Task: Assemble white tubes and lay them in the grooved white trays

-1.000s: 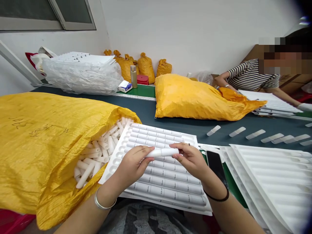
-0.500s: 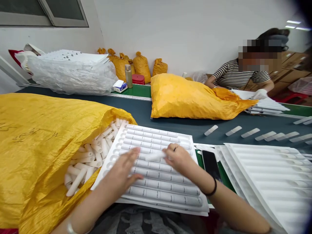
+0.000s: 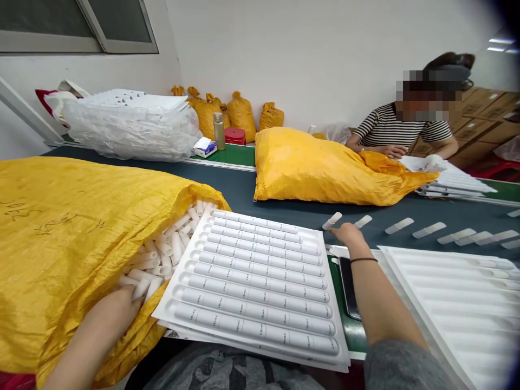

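— Our right hand [image 3: 347, 234] sets one tube [image 3: 332, 220] on the belt [image 3: 284, 214], fingers opening?
— Yes. Our left hand [image 3: 122, 309] digs among tubes in the sack [image 3: 73, 233]; its grip we cannot tell. Next, pick one cleanly.

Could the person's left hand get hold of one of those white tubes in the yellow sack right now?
Probably yes. The left hand is already at the open mouth of the yellow sack, right against the loose white tubes, with nothing lying between them.
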Tool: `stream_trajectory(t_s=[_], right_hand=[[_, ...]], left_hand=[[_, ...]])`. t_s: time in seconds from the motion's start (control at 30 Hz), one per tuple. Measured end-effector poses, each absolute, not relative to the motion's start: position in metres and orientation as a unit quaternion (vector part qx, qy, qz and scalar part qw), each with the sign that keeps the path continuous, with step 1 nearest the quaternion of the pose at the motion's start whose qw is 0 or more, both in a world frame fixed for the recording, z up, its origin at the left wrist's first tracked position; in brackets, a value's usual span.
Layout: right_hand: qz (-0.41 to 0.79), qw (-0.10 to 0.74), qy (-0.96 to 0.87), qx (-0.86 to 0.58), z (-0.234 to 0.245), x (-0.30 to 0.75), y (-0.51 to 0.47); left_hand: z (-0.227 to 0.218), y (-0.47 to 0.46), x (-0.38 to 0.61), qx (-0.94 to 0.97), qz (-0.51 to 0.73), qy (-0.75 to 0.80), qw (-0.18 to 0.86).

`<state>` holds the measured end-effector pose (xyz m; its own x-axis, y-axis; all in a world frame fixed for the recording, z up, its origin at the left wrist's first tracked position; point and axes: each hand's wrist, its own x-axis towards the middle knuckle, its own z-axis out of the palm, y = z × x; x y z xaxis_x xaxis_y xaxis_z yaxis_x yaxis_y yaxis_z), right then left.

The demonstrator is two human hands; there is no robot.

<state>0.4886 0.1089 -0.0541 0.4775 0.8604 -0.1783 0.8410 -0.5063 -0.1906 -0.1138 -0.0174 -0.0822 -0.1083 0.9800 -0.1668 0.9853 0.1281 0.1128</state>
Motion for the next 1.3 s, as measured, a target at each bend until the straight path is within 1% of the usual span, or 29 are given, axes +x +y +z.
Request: stream_trajectory(t_s=[0.03,0.1,0.2,0.27,0.33,0.4,0.47,0.5,0.57,0.63,0.7,0.77,0.8,0.87,0.93,1.0,1.07,1.17,1.23,1.3], right_hand=[[0.131,0.036,-0.511,-0.848,-0.052,0.488,0.102],[0.159,0.039,-0.568,-0.806,-0.052,0.481,0.086],[0.201,0.042,-0.667,-0.716,-0.060,0.463,0.065],[0.201,0.040,-0.702,-0.682,-0.065,0.454,0.057],[0.170,0.044,-0.722,-0.669,-0.064,0.449,0.052],[0.117,0.066,-0.725,-0.675,-0.054,0.443,0.046],[0.099,0.120,-0.715,-0.681,-0.037,0.431,0.035],[0.124,0.150,-0.716,-0.671,-0.027,0.421,0.028],[0.237,0.194,-0.734,-0.606,-0.011,0.392,0.013],[0.361,0.234,-0.740,-0.517,-0.003,0.359,0.001],[0.465,0.310,-0.693,-0.454,-0.003,0.329,-0.006],[0.528,0.382,-0.636,-0.413,-0.007,0.310,-0.008],[0.535,0.410,-0.621,-0.400,-0.009,0.305,-0.007],[0.505,0.453,-0.620,-0.395,-0.010,0.304,-0.003],[0.456,0.473,-0.641,-0.398,-0.006,0.309,0.001],[0.426,0.452,-0.681,-0.388,0.000,0.314,0.003],[0.401,0.420,-0.723,-0.375,0.006,0.317,0.002],[0.365,0.429,-0.745,-0.358,0.013,0.317,-0.002],[0.337,0.445,-0.750,-0.354,0.016,0.317,-0.003],[0.298,0.432,-0.773,-0.355,0.019,0.318,-0.004]], left_hand=[[-0.076,-0.016,-0.109,0.667,-0.002,0.740,0.090],[-0.057,-0.014,-0.097,0.683,0.063,0.725,0.070],[-0.031,-0.011,-0.070,0.711,0.239,0.658,0.066],[-0.023,-0.009,-0.050,0.717,0.320,0.613,0.085],[-0.021,-0.007,-0.030,0.715,0.383,0.576,0.109],[-0.023,-0.006,-0.010,0.689,0.446,0.545,0.172],[-0.025,-0.007,0.012,0.615,0.532,0.506,0.288],[-0.025,-0.008,0.024,0.561,0.576,0.477,0.355],[-0.023,-0.010,0.048,0.444,0.636,0.411,0.479],[-0.019,-0.013,0.069,0.358,0.643,0.363,0.571],[-0.016,-0.014,0.083,0.314,0.624,0.342,0.629],[-0.015,-0.014,0.089,0.308,0.615,0.336,0.643],[-0.016,-0.013,0.089,0.317,0.616,0.339,0.637],[-0.019,-0.011,0.084,0.349,0.610,0.356,0.616],[-0.024,-0.010,0.076,0.382,0.587,0.378,0.605],[-0.027,-0.009,0.071,0.399,0.572,0.390,0.602],[-0.027,-0.010,0.069,0.407,0.581,0.393,0.585],[-0.022,-0.010,0.068,0.448,0.575,0.408,0.549],[-0.017,-0.009,0.065,0.514,0.529,0.430,0.520],[-0.011,-0.008,0.060,0.617,0.451,0.445,0.467]])
